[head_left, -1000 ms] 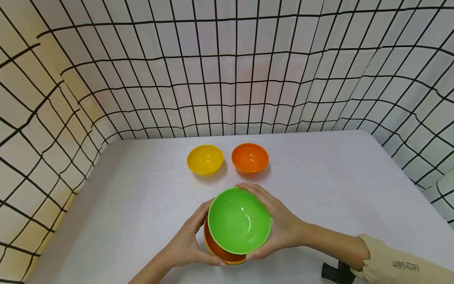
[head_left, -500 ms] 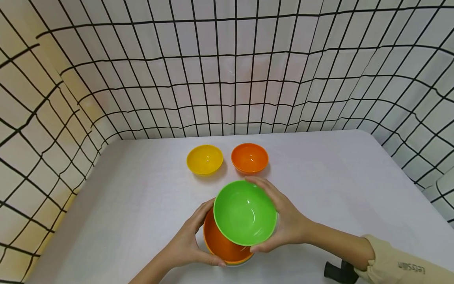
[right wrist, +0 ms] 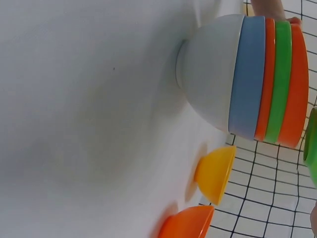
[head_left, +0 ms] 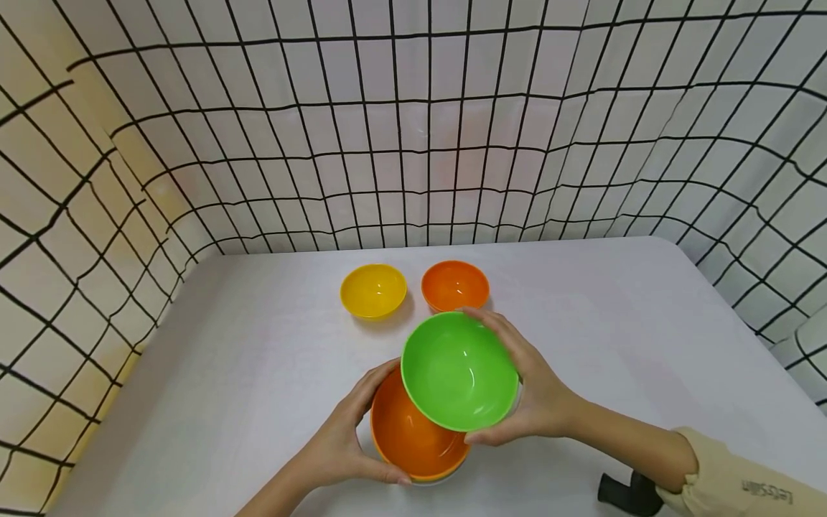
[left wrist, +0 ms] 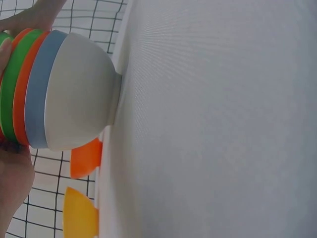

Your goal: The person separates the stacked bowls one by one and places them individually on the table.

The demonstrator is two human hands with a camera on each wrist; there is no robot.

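Note:
My right hand [head_left: 539, 395] grips a green bowl [head_left: 460, 373] by its side, thumb below and fingers at the far rim. The bowl hangs over the upper right part of an orange bowl [head_left: 410, 431], which tops a nested stack. With its thumb and fingers spread round the stack's left side, my left hand [head_left: 352, 438] holds it. In the right wrist view, the stack shows a white bowl [right wrist: 208, 69] at the bottom, then a blue bowl [right wrist: 246, 74], and orange and green rims above. A gap separates the lifted green bowl [right wrist: 312, 144] from the stack there.
Farther back on the white table [head_left: 258, 359] stand a yellow bowl [head_left: 373, 291] and another orange bowl [head_left: 455, 285], side by side. Black wire grid [head_left: 413, 122] over white sheeting encloses the back and sides. A black object [head_left: 629, 494] shows by the right sleeve.
The green bowl has moved up and to the right in my right hand, uncovering more of the orange bowl beneath. My left hand and the stack have stayed put.

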